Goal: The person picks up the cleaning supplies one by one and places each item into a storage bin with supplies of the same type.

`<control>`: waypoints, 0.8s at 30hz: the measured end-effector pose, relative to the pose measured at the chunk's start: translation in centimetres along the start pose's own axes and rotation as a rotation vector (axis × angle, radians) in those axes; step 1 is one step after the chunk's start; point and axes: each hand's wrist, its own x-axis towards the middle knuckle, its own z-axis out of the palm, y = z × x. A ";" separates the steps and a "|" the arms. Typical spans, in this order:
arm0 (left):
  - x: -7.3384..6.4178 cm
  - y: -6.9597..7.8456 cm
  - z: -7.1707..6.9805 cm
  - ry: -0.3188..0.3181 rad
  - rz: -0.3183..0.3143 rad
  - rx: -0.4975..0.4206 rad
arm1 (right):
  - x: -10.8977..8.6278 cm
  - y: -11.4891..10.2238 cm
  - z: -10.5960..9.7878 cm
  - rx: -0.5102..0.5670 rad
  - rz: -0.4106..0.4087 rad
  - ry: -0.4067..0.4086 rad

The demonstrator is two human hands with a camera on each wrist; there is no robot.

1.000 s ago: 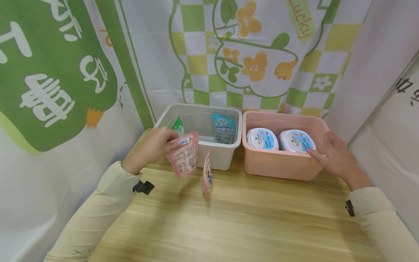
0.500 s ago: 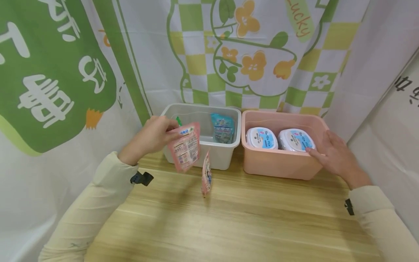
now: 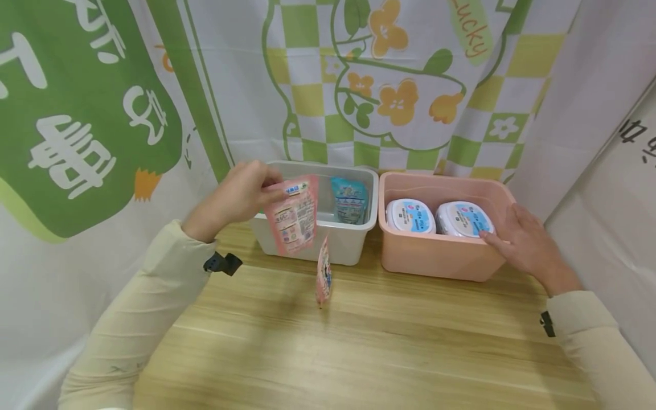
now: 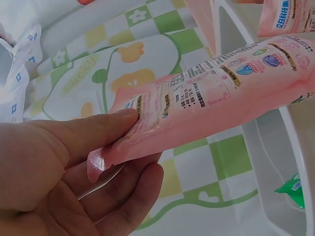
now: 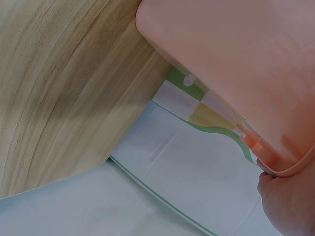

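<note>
Thumb and fingers of my left hand point(image 3: 243, 191) pinch a flat pink pouch point(image 3: 296, 219) with printed labels by its top corner. In the head view it overlaps the front rim of the grey bin point(image 3: 343, 242). The left wrist view shows the pouch point(image 4: 197, 96) stretching away from the thumb, above the bin's edge. A second pink pouch point(image 3: 324, 276) stands upright on the table before the grey bin. My right hand point(image 3: 533, 245) grips the front right corner of the pink bin point(image 3: 435, 256), thumb over the rim beside a white tub point(image 3: 465, 220).
Inside the grey bin a blue pouch point(image 3: 350, 200) leans at the right, and a green packet point(image 4: 295, 191) lies at the left, mostly hidden in the head view. Another white tub point(image 3: 411, 216) sits in the pink bin. A patterned curtain point(image 3: 318, 85) hangs behind the wooden table point(image 3: 389, 347).
My left hand has lifted the pink pouch upward and slightly right, toward the grey bin, and now covers more of the green packet. The right hand keeps its place on the pink bin.
</note>
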 end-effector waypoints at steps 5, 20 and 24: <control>0.4 0.6 -0.6 -0.012 -0.012 -0.015 | -0.1 0.0 0.0 0.001 -0.006 0.005; 2.1 1.6 -2.2 0.015 -0.018 -0.036 | 0.1 0.1 0.0 0.009 -0.020 0.036; 2.5 1.6 -2.5 0.035 -0.025 -0.038 | 0.1 0.1 0.0 -0.001 -0.010 0.011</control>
